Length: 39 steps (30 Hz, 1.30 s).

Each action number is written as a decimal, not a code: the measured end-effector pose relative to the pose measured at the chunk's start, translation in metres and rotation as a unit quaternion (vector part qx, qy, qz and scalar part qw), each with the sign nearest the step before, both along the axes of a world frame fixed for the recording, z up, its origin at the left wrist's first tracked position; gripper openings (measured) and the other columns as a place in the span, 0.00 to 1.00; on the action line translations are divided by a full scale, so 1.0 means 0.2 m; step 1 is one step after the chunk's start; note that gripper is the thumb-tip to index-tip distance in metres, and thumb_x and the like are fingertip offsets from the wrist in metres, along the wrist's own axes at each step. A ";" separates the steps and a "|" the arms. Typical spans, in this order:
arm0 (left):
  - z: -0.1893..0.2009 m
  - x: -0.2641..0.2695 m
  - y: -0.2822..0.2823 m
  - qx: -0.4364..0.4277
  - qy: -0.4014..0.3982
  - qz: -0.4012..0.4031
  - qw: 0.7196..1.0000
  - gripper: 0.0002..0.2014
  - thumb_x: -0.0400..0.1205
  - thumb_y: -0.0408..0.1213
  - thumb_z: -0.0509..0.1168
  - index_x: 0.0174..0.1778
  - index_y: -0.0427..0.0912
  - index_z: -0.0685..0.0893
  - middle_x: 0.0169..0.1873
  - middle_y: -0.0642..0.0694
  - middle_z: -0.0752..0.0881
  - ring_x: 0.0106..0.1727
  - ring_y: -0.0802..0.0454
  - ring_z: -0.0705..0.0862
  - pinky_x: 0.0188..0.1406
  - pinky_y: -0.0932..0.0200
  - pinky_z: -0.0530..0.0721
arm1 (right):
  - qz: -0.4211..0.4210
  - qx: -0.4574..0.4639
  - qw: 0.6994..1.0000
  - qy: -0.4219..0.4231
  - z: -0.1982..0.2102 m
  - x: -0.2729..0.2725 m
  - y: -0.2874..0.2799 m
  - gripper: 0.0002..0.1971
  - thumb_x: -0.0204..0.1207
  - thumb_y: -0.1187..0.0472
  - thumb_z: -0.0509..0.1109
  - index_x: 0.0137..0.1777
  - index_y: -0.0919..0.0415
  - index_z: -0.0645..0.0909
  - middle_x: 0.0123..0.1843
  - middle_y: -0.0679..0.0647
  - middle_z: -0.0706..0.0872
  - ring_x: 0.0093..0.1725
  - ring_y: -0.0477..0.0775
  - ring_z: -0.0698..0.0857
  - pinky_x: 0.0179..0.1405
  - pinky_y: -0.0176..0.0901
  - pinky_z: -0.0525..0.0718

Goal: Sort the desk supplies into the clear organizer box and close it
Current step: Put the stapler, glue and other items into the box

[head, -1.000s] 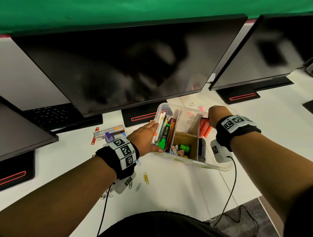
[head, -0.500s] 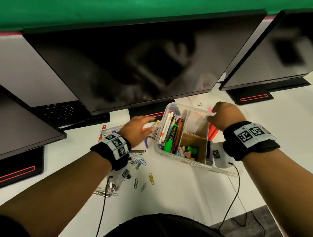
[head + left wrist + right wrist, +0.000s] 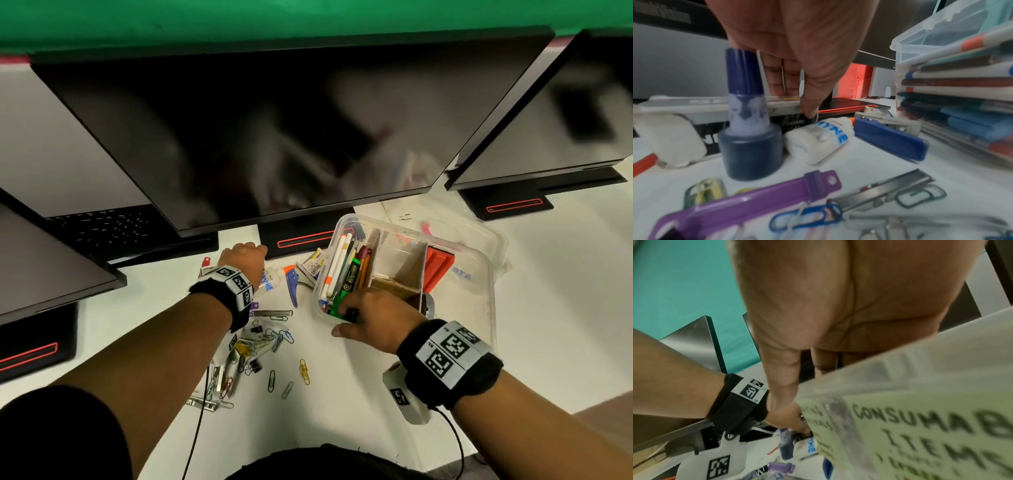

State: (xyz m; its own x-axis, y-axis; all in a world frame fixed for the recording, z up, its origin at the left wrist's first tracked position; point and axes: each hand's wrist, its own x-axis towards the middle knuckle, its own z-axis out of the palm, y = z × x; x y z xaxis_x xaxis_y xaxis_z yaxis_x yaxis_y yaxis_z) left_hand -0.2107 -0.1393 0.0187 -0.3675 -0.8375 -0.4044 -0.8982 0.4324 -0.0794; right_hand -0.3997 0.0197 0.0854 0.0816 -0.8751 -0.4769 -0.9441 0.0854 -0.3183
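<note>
The clear organizer box (image 3: 321,274) stands open on the white desk, with pens (image 3: 346,270), a green highlighter (image 3: 337,305) and a red block (image 3: 438,267) in its compartments. My right hand (image 3: 342,320) grips its near left corner, fingers inside the rim and thumb outside. My left hand (image 3: 253,253) is left of the box by the monitor base. In the left wrist view it (image 3: 797,102) pinches the top edge of a flat staples box (image 3: 789,125) between thumb and fingers. A white glue bottle (image 3: 818,139), a dark ink bottle (image 3: 750,141) and a blue stapler-like tool (image 3: 890,139) lie beside it.
Loose paper clips (image 3: 270,339) and binder clips are scattered on the desk near my left forearm, with a purple clip (image 3: 748,203). Dark monitors (image 3: 274,137) overhang the back of the desk. The box's clear lid (image 3: 479,274) lies at its right. The desk edge is at the lower right.
My right hand went from the box's far right side to its near left corner. My left hand left the box's left wall and reached back-left to the supplies by the monitor base.
</note>
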 end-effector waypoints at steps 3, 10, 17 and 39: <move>0.01 0.00 -0.01 -0.013 -0.002 -0.026 1.000 0.22 0.78 0.36 0.64 0.69 0.46 0.73 0.63 0.44 0.80 0.66 0.43 0.78 0.64 0.50 0.75 | -0.001 -0.023 0.998 -0.050 -0.05 -0.01 0.04 0.17 0.78 0.45 0.66 0.59 0.54 0.82 0.56 0.52 0.86 0.54 0.53 0.84 0.55 0.44 0.83; 0.11 0.01 0.06 -0.067 0.096 -0.050 0.992 0.19 0.80 0.35 0.60 0.69 0.47 0.74 0.63 0.45 0.81 0.64 0.45 0.79 0.63 0.52 0.76 | -0.002 -0.088 0.994 -0.065 -0.13 0.00 0.11 0.19 0.81 0.45 0.59 0.67 0.50 0.79 0.65 0.50 0.84 0.63 0.52 0.82 0.63 0.45 0.81; 0.39 -0.08 0.24 -0.138 0.325 -0.055 0.934 0.20 0.82 0.39 0.63 0.71 0.47 0.76 0.64 0.47 0.82 0.65 0.47 0.79 0.67 0.53 0.74 | -0.036 -0.093 0.992 -0.077 -0.09 0.01 0.10 0.17 0.78 0.46 0.65 0.59 0.54 0.82 0.57 0.52 0.85 0.55 0.53 0.84 0.56 0.45 0.83; 0.46 -0.36 0.43 0.024 0.298 -0.156 0.941 0.36 0.77 0.49 0.69 0.80 0.51 0.61 0.80 0.50 0.63 0.81 0.53 0.61 0.79 0.59 0.59 | -0.307 -0.307 0.877 -0.206 0.32 -0.47 0.13 0.09 0.69 0.62 0.76 0.40 0.48 0.78 0.35 0.46 0.83 0.34 0.49 0.82 0.34 0.39 0.80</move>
